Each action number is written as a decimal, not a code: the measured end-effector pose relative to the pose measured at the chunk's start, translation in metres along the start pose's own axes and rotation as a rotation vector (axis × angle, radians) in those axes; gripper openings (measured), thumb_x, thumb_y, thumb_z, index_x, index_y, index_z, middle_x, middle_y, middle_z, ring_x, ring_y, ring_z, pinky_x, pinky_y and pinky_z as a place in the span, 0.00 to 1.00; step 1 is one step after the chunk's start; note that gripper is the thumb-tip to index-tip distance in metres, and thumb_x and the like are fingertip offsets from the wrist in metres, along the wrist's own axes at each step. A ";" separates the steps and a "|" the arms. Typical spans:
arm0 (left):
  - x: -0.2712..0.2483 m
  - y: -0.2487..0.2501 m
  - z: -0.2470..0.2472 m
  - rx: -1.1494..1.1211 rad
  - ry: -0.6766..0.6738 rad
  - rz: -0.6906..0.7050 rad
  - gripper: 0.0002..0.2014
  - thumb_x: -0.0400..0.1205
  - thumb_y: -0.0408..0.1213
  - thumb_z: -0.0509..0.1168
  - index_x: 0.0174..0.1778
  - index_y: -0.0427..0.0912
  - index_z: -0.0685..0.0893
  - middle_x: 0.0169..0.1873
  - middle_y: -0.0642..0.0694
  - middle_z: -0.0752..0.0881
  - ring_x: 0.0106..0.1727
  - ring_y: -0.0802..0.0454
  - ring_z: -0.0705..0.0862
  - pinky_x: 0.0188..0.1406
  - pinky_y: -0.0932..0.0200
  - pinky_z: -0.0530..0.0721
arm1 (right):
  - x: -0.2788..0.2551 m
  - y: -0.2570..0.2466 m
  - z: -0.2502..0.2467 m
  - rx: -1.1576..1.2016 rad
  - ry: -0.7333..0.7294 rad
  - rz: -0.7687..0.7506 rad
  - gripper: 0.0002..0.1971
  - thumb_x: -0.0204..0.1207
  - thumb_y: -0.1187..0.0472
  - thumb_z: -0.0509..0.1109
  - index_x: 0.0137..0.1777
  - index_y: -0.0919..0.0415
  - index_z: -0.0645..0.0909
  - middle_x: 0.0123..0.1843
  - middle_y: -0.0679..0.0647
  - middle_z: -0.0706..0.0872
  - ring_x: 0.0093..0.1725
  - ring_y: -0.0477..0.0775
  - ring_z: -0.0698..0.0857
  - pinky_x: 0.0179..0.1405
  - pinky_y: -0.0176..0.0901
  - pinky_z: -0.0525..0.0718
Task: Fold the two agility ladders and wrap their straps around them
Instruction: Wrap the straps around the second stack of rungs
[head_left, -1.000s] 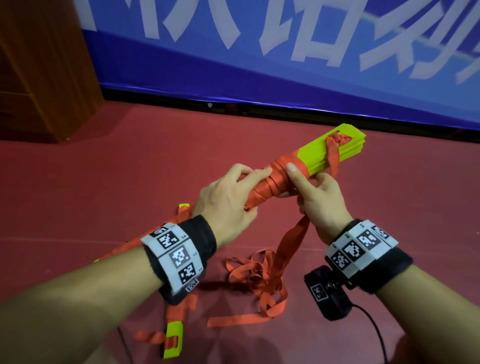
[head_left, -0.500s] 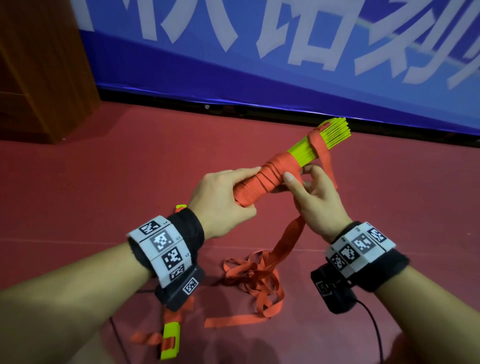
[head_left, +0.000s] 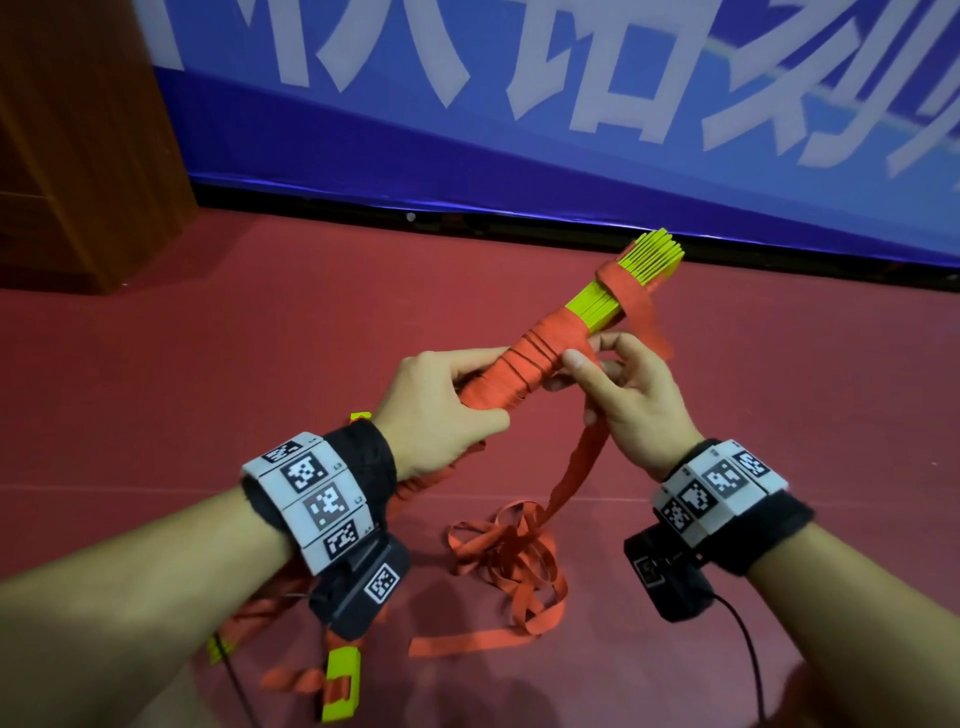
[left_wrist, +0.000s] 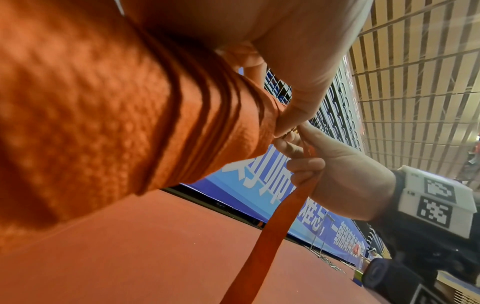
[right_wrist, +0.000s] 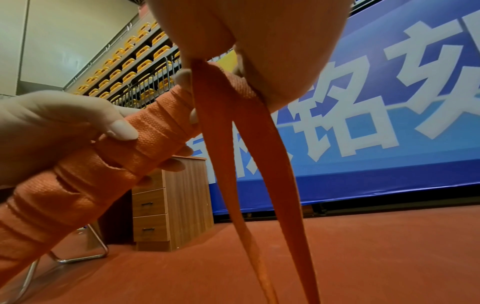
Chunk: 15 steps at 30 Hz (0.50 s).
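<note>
A folded agility ladder, its yellow-green rungs stacked into a bundle and wound with orange strap, is held up over the red floor. My left hand grips the wrapped lower end of the bundle. My right hand pinches the orange strap right beside the bundle; the strap hangs from it down to a loose pile on the floor. Yellow-green rungs of the second ladder with orange straps lie on the floor under my left forearm.
A blue banner with white characters runs along the far side of the red floor. A wooden cabinet stands at the far left. A cable trails from the right wrist camera.
The bundle has been turned, so the rungs now show edge-on rather than flat. My right hand has shifted up along the strap, close to the wrapped part.
</note>
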<state>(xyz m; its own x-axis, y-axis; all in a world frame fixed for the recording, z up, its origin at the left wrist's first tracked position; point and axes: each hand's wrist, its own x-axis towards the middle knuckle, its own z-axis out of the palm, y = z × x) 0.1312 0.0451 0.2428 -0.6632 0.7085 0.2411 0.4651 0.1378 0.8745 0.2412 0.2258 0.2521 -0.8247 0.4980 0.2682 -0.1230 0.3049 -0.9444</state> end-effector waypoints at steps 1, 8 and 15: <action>0.000 0.000 0.000 -0.019 -0.007 0.000 0.29 0.71 0.26 0.73 0.65 0.59 0.89 0.46 0.49 0.94 0.41 0.40 0.91 0.36 0.51 0.92 | 0.000 0.000 -0.001 0.014 0.013 0.002 0.14 0.81 0.59 0.72 0.56 0.67 0.74 0.39 0.58 0.92 0.24 0.40 0.83 0.23 0.32 0.77; 0.002 -0.004 0.001 -0.140 -0.120 -0.025 0.27 0.68 0.32 0.72 0.62 0.60 0.90 0.45 0.48 0.94 0.39 0.51 0.88 0.44 0.48 0.90 | 0.004 0.005 -0.005 -0.126 0.023 0.054 0.12 0.81 0.54 0.72 0.44 0.61 0.77 0.30 0.52 0.83 0.21 0.38 0.78 0.22 0.31 0.75; 0.005 -0.002 -0.005 -0.296 -0.260 -0.131 0.25 0.67 0.32 0.68 0.60 0.53 0.93 0.35 0.45 0.87 0.33 0.49 0.81 0.36 0.56 0.82 | 0.004 0.005 0.000 -0.021 0.004 0.095 0.20 0.70 0.42 0.73 0.31 0.57 0.73 0.22 0.52 0.70 0.21 0.50 0.69 0.25 0.42 0.70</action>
<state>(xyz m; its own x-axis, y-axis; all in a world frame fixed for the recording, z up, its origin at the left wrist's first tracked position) 0.1234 0.0449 0.2442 -0.5181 0.8544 0.0385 0.1728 0.0606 0.9831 0.2372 0.2287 0.2484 -0.8298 0.5286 0.1786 -0.0327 0.2735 -0.9613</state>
